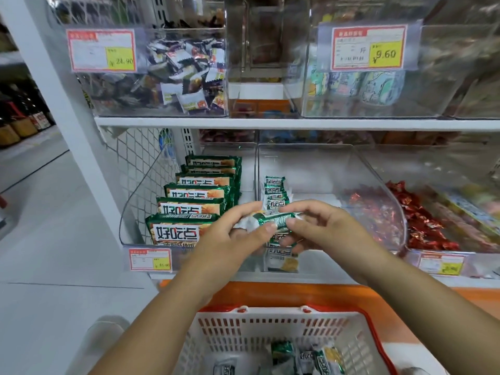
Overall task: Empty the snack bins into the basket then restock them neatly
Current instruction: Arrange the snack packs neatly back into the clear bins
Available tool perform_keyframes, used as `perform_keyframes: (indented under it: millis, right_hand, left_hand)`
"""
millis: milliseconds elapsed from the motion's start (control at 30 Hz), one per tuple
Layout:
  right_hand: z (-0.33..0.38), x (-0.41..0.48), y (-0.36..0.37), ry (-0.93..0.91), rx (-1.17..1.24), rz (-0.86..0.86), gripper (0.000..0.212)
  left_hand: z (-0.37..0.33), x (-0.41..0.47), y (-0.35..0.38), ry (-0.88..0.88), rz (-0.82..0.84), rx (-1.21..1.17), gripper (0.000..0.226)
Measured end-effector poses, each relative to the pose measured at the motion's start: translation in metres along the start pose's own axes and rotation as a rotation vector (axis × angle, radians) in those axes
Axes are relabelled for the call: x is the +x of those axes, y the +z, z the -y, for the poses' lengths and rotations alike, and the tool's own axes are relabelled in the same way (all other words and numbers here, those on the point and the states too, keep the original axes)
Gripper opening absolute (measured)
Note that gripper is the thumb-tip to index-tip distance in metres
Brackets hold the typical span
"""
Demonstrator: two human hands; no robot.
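Grips [238, 236] [316, 226] pinch packet [273, 219], basket [243, 327] holds packets [305, 358]

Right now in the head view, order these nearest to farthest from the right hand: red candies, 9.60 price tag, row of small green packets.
1. The row of small green packets, in the middle bin, just behind the right hand.
2. The red candies, off to the right.
3. The 9.60 price tag, high on an upper-shelf bin.
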State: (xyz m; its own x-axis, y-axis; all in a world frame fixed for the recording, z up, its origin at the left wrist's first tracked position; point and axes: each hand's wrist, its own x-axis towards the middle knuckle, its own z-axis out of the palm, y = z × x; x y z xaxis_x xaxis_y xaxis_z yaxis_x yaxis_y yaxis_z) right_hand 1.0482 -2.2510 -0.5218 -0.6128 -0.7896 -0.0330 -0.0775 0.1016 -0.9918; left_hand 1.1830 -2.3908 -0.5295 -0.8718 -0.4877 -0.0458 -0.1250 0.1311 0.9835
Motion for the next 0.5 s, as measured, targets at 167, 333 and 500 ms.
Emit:
perform_keyframes:
  millis: [167,333,500]
  right_hand:
    - [-0.0024,-0.0042,-0.0071,-0.003,0.079,0.001,0.023]
    - [-0.0042,-0.0014,-0.0055,0.013,0.239,-0.02,0.034]
    - [-0.0069,0.0051,-0.0039,0.057,0.042,-0.034,0.028]
  left_hand:
    - [0.0,0.0007,-0.0003,-0.042,-0.018,-0.13,0.044]
    - [0.0013,0.0012,0.0043,-0.002,-0.06,-0.096,0.038]
    - [0.0032,0.007,0.0066,-0.042,-0.049,0.025,0.039]
